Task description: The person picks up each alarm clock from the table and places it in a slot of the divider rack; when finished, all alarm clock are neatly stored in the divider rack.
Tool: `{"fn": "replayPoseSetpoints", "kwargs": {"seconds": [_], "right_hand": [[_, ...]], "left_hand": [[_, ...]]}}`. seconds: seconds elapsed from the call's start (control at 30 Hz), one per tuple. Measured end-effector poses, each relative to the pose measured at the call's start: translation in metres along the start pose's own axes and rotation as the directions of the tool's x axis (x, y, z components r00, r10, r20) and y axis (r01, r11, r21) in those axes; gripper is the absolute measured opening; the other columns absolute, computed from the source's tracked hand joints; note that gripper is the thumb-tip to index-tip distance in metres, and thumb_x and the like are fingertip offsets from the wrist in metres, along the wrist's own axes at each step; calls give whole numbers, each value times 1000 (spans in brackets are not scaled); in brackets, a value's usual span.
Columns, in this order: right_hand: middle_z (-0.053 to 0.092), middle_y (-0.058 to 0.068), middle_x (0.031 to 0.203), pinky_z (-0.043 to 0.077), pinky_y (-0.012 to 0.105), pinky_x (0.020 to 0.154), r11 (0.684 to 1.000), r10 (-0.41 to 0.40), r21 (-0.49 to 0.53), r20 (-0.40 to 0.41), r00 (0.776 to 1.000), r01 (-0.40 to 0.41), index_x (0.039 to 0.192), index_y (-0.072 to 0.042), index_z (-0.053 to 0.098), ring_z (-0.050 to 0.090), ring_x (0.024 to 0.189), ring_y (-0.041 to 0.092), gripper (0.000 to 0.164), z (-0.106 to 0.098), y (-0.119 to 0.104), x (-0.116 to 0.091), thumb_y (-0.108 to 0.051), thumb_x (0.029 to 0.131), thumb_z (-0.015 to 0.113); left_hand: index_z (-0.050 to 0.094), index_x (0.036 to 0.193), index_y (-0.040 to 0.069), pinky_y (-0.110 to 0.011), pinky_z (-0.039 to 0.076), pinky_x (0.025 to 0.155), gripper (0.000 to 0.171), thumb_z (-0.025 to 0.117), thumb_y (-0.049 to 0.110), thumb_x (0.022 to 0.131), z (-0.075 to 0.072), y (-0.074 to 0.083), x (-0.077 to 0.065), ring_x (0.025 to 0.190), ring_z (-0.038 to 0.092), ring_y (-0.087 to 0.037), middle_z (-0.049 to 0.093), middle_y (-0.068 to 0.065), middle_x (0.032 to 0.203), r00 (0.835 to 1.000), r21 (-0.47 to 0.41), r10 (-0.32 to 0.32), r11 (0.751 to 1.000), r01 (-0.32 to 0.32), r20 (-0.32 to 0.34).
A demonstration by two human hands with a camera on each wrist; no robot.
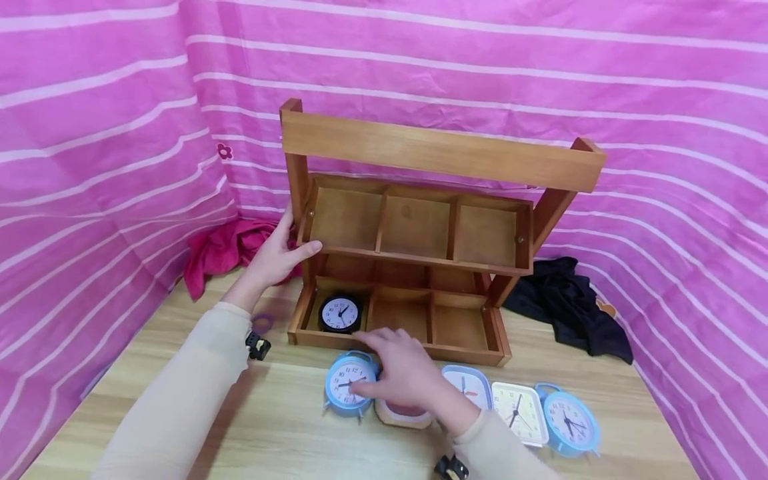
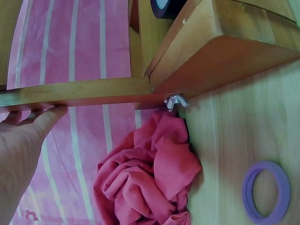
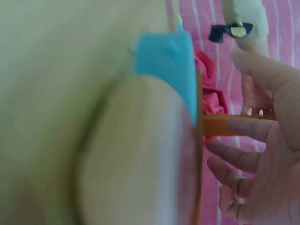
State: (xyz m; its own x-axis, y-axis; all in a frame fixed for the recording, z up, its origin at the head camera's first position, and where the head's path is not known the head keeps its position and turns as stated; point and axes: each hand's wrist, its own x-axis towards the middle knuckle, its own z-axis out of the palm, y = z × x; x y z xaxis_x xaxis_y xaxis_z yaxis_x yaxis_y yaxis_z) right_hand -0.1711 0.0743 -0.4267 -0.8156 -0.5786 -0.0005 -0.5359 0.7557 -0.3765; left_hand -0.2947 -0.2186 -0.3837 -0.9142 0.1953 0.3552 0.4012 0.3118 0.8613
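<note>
A two-tier wooden rack (image 1: 420, 260) with divided trays stands upright. My left hand (image 1: 279, 257) holds its left side, thumb across the upper tray's front corner and fingers at the post (image 2: 93, 91). A black alarm clock (image 1: 340, 314) lies face up in the lower left compartment. My right hand (image 1: 408, 370) hovers in front of the lower tray, fingers spread, holding nothing. Under it are a light-blue alarm clock (image 1: 343, 388) and a rounded clock with a tan edge (image 1: 403, 421), its face mostly hidden by the hand.
Further right along the row lie a pale-blue square clock (image 1: 465, 380), a cream square clock (image 1: 521, 413) and another light-blue alarm clock (image 1: 571, 421). Red cloth (image 1: 228, 247) bunches at left, black cloth (image 1: 564, 307) at right. A purple ring (image 2: 266, 192) lies on the table. Pink striped fabric encloses it.
</note>
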Motion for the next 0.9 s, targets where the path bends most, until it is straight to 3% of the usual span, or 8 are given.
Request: {"fn": "replayPoseSetpoints", "kwargs": {"seconds": [0.1,0.33,0.57,0.9], "right_hand": [[59,1,147,45,61,106,999,15,-50,-1,1000,-15,154,-29,52,54,132,31,91,14,-6,-8,-67,77,83],[63,-3,138,49,55,101,994,49,-93,-15,999,-50,149,-29,57,57,121,24,95,31,-11,-14,-66,68,89],[64,-2,138,49,54,99,991,69,-112,-48,996,-74,146,-30,59,59,121,25,100,37,-12,-12,-72,61,90],[66,-4,130,49,54,102,995,92,-44,-57,994,-94,142,-26,65,61,120,21,92,39,-9,-9,-66,63,93]], "left_hand": [[4,169,36,-65,34,118,100,73,20,99,-3,-13,2,147,39,-44,25,-16,170,1000,7,0,1000,0,-13],[7,167,44,-62,34,119,99,75,26,98,-2,-14,2,149,38,-40,25,-11,171,1000,-10,28,1000,-28,-9],[7,167,46,-66,31,119,98,74,30,98,-2,-15,0,150,35,-42,23,-11,171,1000,15,17,1000,-17,-18],[4,167,43,-65,29,120,101,75,26,98,-2,-12,1,153,32,-40,21,-10,172,1000,8,18,1000,-18,-11]]}}
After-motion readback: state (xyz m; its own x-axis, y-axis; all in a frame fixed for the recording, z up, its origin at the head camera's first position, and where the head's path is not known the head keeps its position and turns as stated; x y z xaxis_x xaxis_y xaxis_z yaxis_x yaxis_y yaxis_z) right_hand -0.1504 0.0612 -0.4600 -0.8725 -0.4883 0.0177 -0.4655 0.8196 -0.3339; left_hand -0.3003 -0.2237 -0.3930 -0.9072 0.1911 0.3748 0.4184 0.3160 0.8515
